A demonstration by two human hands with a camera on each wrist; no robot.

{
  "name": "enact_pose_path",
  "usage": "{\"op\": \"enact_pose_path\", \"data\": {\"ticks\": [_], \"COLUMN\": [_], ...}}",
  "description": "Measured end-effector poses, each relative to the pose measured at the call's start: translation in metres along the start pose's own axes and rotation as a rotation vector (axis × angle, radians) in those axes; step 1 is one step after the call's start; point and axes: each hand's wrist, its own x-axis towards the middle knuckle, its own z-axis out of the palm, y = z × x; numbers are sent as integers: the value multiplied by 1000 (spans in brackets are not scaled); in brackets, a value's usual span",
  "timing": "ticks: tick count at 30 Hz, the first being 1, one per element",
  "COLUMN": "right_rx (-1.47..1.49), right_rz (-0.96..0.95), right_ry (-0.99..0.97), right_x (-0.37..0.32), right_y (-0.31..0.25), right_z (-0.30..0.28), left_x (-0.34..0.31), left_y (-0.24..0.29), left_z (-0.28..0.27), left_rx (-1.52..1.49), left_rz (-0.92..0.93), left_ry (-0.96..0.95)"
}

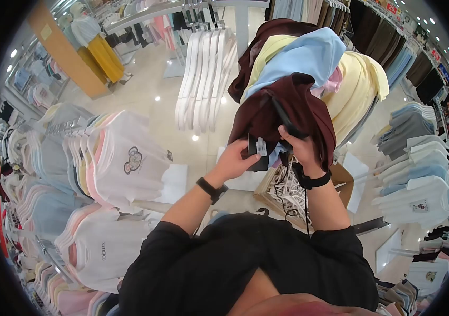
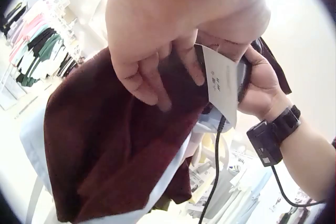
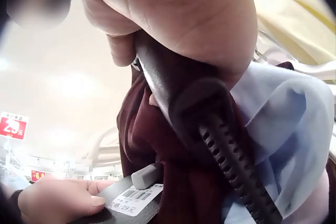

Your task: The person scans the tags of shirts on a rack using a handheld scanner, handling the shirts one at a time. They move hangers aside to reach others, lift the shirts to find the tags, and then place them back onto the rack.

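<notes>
A dark maroon garment (image 1: 314,113) hangs in front of me, over light blue (image 1: 308,55) and pale yellow (image 1: 358,87) garments. My left hand (image 1: 236,159) pinches its black price tag (image 3: 137,199), which bears a white barcode sticker; a short grey cylinder lies against the tag. In the left wrist view the tag's pale printed side (image 2: 220,82) shows below the thumb. My right hand (image 1: 303,150) grips a black corded handheld device (image 3: 173,92) next to the garment, its far end pointing up and away. The palm hides part of the device.
Below the hands, a cardboard box (image 1: 346,181) holds many loose white hangers (image 1: 287,187). White hangers (image 1: 203,73) hang from a rail ahead. Shirt racks stand at left (image 1: 124,158) and right (image 1: 419,192). A black cable (image 2: 217,155) dangles from the device.
</notes>
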Motion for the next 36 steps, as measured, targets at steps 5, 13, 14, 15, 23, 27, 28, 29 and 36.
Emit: {"op": "enact_pose_path", "data": {"ticks": [5, 13, 14, 15, 23, 27, 28, 29, 36], "right_rx": [27, 123, 140, 156, 189, 243, 232, 221, 327], "right_rz": [94, 223, 197, 177, 129, 148, 118, 89, 102], "right_ry": [-6, -104, -114, -124, -177, -190, -180, -169, -215], "right_x": [2, 5, 6, 7, 10, 11, 12, 13, 15], "right_y": [12, 9, 17, 20, 21, 23, 24, 26, 15], "right_z": [-3, -15, -18, -19, -23, -25, -24, -23, -23], "left_x": [20, 85, 90, 94, 111, 114, 114, 115, 122], "left_y": [87, 78, 79, 80, 89, 93, 93, 92, 90], "left_z": [-14, -8, -9, -10, -13, -12, -14, -14, -20], "left_rx": [878, 379, 340, 317, 348, 261, 279, 297, 333], "left_rz": [-175, 120, 109, 104, 153, 70, 60, 48, 95], "left_ry": [245, 272, 273, 271, 318, 262, 260, 261, 271]}}
